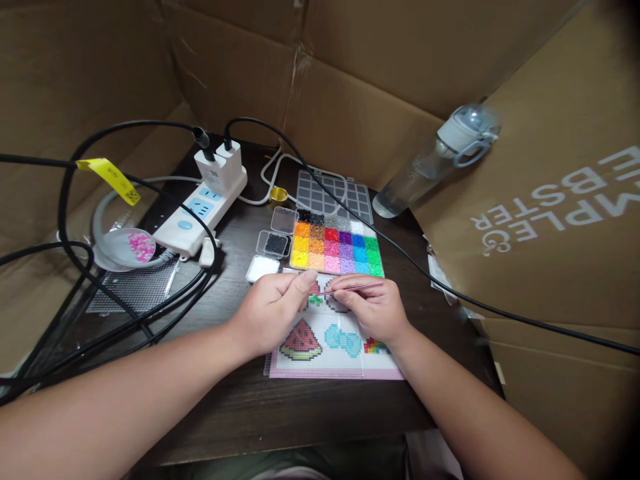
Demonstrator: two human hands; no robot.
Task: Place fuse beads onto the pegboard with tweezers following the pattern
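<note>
My right hand (373, 308) pinches a thin pink tool (365, 287), whose tip points left toward my other hand. Closed with thumb against fingers, my left hand (276, 310) is over the upper left of the pattern sheet (320, 370); what it grips, if anything, is hidden. Green beads (315, 299) show between the hands. The sheet bears a watermelon slice (301, 341), a light blue bow (343, 340) and a partly covered rainbow-coloured figure (375, 346). Just behind the hands is a divided box of coloured beads (337, 248).
Small boxes of black beads (273, 245) and white beads (263, 268) stand left of the bead box. A power strip (200, 212), a dish with pink beads (120, 250) and looping black cables (65, 193) are further left. A bottle (425, 163) leans at the right.
</note>
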